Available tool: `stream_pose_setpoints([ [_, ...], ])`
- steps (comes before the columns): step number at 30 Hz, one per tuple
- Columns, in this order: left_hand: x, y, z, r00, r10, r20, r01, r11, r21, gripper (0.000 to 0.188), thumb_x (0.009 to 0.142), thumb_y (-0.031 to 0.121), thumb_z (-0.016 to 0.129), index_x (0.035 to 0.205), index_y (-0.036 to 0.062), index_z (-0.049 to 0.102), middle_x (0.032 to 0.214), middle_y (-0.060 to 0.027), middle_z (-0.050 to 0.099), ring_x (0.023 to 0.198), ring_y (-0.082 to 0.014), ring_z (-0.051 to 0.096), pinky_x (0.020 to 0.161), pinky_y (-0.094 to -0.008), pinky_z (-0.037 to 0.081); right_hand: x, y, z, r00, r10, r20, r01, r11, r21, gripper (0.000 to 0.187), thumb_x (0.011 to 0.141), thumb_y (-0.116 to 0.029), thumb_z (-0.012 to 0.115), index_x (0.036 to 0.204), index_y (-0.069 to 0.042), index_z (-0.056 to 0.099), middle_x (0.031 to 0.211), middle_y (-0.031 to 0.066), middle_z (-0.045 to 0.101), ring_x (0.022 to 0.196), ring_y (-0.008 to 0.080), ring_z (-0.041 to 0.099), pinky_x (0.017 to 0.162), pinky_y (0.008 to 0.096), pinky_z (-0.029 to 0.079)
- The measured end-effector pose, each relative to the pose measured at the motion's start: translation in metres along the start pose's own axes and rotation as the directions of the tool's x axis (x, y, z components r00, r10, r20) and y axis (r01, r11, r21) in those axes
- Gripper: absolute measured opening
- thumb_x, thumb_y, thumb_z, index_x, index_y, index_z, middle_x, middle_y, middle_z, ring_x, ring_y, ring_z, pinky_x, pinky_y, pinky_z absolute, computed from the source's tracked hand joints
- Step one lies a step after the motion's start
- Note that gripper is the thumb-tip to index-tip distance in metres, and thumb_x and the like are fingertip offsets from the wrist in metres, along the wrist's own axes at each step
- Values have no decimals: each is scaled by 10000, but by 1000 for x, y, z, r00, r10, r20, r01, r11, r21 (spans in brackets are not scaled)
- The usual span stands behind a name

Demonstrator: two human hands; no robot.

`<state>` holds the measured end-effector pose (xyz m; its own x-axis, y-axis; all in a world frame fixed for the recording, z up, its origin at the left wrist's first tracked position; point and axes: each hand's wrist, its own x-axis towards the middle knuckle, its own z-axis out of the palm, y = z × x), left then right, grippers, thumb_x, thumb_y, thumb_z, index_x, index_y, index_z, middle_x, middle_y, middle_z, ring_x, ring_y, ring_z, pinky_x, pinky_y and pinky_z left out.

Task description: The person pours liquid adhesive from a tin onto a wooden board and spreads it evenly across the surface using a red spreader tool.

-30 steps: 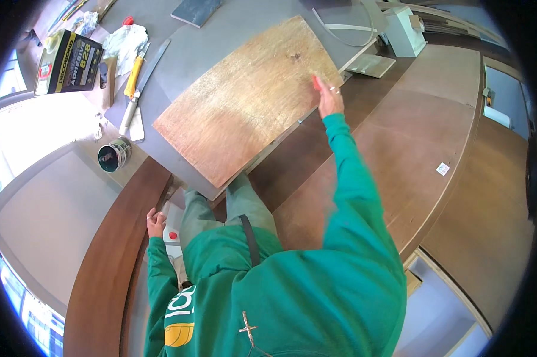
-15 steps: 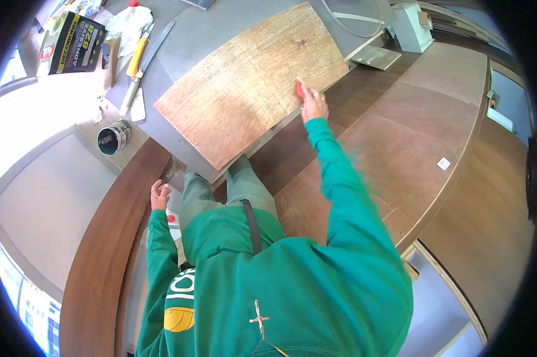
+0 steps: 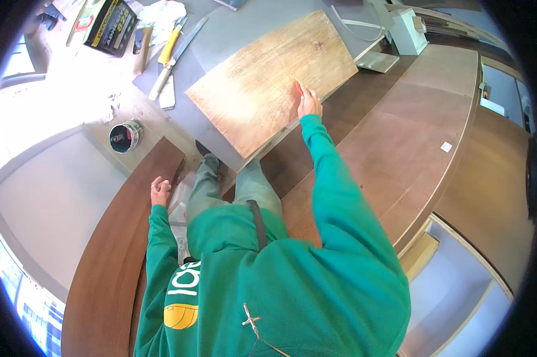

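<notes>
A light wooden plank lies flat on the grey floor ahead of me. My right hand, in a green sleeve, rests with fingers spread on the plank's near right edge. My left hand hangs low at my left side, loosely curled, touching the edge of a dark brown plank. It holds nothing that I can see. My legs in grey trousers stand between the two hands.
A small open tin stands on the floor to the left. A yellow-handled tool and a long flat blade lie behind it, beside a dark box. Dark laid boards spread to the right. A white box sits at the back.
My right hand has slid leftward and nearer along the light plank's edge. My left hand has stayed beside the dark plank while my view shifted forward.
</notes>
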<state>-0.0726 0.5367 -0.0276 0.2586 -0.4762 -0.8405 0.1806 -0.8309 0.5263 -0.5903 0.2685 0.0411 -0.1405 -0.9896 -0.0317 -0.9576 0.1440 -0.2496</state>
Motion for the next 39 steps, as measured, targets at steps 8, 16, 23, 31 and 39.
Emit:
stream_pose_setpoints([
  [8, -4, -19, -43, 989, -86, -122, 65, 984, -165, 464, 851, 190, 619, 1255, 89, 415, 990, -58, 565, 758, -136, 589, 584, -252, 456, -125, -95, 31, 960, 47, 277, -17, 994, -110, 480, 822, -86, 483, 1278, -234, 494, 1262, 103, 498, 1128, 332, 492, 906, 516, 403],
  [16, 10, 27, 31, 916, 335, 222, -359, 930, 80, 440, 839, 185, 618, 1209, 3, 463, 1038, -127, 598, 846, -159, 594, 727, -280, 487, -159, -116, 25, 944, 52, 327, -217, 844, 491, 344, 885, -185, 503, 1200, -50, 534, 1075, 138, 605, 980, 282, 584, 831, 422, 470],
  [23, -100, 196, 153, 627, 550, 552, -717, 684, 133, 430, 858, 167, 612, 1235, 22, 464, 1115, -144, 579, 994, -203, 581, 859, -330, 479, -68, -161, -73, 898, 142, 416, -350, -340, 873, 359, 887, -205, 563, 1204, -44, 514, 1104, 85, 588, 969, 223, 597, 780, 374, 509],
  [31, -154, 217, 220, 523, 520, 675, -636, 766, -98, 390, 867, 194, 607, 1191, 4, 500, 1060, -122, 599, 963, -202, 595, 845, -329, 479, -52, -149, -138, 934, 47, 354, -270, -555, 787, 447, 905, -306, 543, 1260, -59, 429, 1239, 119, 511, 1130, 285, 499, 911, 483, 423],
  [39, -169, 223, 287, 708, 476, 522, -291, 870, -398, 342, 888, 268, 598, 1077, -12, 541, 944, -84, 599, 826, -147, 593, 737, -269, 502, -58, -149, -112, 930, 52, 364, -291, -502, 814, 360, 913, -267, 530, 1195, -47, 490, 1139, 96, 549, 1029, 212, 537, 864, 350, 447],
])
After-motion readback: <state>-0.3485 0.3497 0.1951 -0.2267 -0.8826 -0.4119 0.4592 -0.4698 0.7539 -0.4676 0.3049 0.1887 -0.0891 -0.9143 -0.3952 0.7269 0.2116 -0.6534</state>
